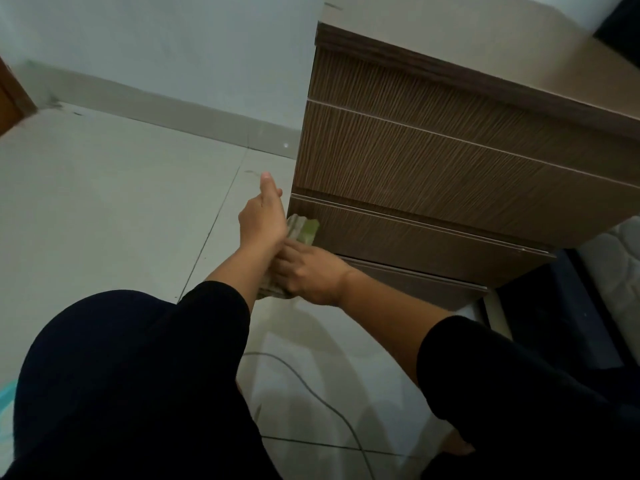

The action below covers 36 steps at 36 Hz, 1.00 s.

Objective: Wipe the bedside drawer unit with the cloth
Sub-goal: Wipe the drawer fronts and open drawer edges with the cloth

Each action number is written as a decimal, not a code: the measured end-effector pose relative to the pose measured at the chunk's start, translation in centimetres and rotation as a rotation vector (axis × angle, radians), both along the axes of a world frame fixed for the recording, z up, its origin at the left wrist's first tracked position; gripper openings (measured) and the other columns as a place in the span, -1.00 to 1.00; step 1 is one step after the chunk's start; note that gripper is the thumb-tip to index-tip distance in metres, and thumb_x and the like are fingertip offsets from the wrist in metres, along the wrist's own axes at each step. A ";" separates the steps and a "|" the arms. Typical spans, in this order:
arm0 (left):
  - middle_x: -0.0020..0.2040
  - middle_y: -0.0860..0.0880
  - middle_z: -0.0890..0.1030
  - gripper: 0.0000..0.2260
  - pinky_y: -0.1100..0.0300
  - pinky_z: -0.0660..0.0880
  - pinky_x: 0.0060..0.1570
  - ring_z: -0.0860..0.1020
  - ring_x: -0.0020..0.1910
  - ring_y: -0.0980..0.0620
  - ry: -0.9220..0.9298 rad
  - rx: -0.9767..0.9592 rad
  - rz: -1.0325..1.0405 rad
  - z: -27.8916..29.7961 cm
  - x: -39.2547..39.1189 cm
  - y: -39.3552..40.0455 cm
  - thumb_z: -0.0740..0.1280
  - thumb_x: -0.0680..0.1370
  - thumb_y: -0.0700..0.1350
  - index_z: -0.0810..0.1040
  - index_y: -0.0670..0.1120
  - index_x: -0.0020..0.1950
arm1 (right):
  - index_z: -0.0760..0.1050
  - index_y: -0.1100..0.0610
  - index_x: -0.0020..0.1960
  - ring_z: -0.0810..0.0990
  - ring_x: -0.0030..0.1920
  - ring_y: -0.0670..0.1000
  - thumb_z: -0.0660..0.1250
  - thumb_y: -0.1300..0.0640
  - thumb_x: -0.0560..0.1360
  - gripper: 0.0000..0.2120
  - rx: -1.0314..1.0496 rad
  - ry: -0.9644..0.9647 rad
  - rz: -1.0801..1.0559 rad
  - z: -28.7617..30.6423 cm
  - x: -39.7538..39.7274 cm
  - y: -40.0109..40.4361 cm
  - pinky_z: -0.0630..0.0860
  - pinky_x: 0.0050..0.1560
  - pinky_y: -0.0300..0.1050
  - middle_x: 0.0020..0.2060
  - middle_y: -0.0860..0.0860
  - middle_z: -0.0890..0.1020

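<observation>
The bedside drawer unit (450, 161) stands at the right, brown wood grain with a beige top and several drawer fronts. A green and beige cloth (306, 230) lies bunched against the unit's lower left front corner and runs down behind my left wrist. My left hand (263, 216) holds the cloth's upper end at that corner, thumb pointing up, fingers hidden. My right hand (311, 277) grips the cloth's lower part just in front of the lowest drawers.
Pale floor tiles spread to the left, up to a white wall with a skirting board. A thin cable (311, 393) trails over the floor below my arms. My dark-clothed knee (121, 375) fills the lower left. A mattress (616, 265) and dark bed frame adjoin the unit.
</observation>
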<state>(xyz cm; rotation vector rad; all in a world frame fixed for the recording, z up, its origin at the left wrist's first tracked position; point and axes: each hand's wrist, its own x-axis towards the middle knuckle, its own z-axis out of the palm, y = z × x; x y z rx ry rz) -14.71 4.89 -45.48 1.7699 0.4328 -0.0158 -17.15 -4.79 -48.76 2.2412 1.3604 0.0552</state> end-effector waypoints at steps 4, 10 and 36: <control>0.27 -0.14 0.52 -0.37 0.01 0.34 0.26 0.46 0.25 -0.11 0.126 0.009 -0.064 -0.1 0.2 -0.9 -0.19 0.58 0.23 0.47 -0.10 0.30 | 0.70 0.04 -0.14 0.67 0.00 0.06 0.54 0.08 0.18 -0.75 -0.101 -0.028 0.029 0.1 1.7 -1.2 0.49 0.24 -0.01 -0.20 -0.05 0.73; 0.32 -0.17 0.46 -0.41 0.00 0.29 0.29 0.41 0.30 -0.13 0.159 0.010 -0.053 -0.2 0.5 -2.1 -0.17 0.61 0.19 0.41 -0.15 0.34 | 0.64 0.04 0.10 0.54 0.27 -0.01 0.42 -0.06 0.34 -0.63 -0.132 -0.022 -0.189 -1.1 3.0 -2.3 0.34 0.37 -0.12 0.10 -0.09 0.67; 0.50 -0.16 0.18 -0.32 -0.02 0.10 0.41 0.17 0.46 -0.19 0.270 -0.034 -0.144 -2.4 -1.7 -6.6 0.02 0.60 0.17 -0.25 -0.14 0.51 | 0.16 0.15 0.49 -0.16 0.54 -0.04 0.00 0.12 0.62 -0.56 -0.137 0.190 -0.480 -1.9 -0.1 -12.8 -0.24 0.50 -0.12 0.53 -0.04 0.13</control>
